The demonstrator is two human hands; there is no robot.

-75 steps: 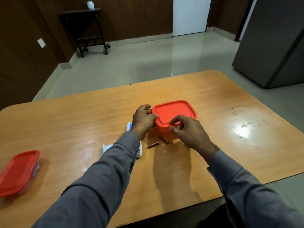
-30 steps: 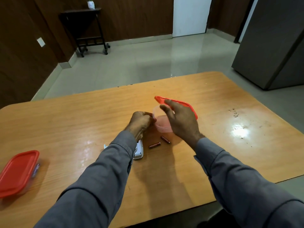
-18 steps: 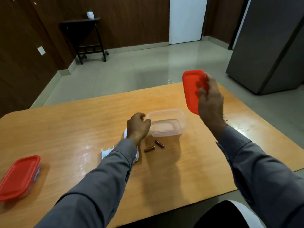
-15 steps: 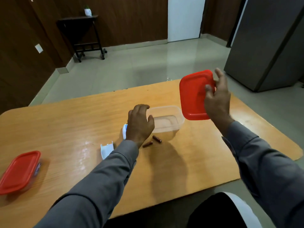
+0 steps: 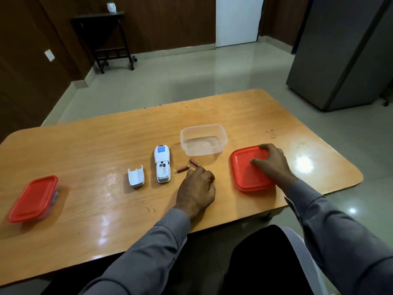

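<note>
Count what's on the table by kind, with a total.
Red plastic lids: 2
Clear plastic tubs: 2
Small brown cylindrical batteries: 2
White plastic handheld device, battery bay open: 1
White plastic battery cover: 1
Total: 8

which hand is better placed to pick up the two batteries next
Left. The left hand is free, its fingers just short of the batteries. The right hand rests on the red lid, farther from them.

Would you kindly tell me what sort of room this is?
Probably an office or meeting room: a large wooden table, dark wood-panelled walls and a tall grey cabinet on a polished floor.
</note>
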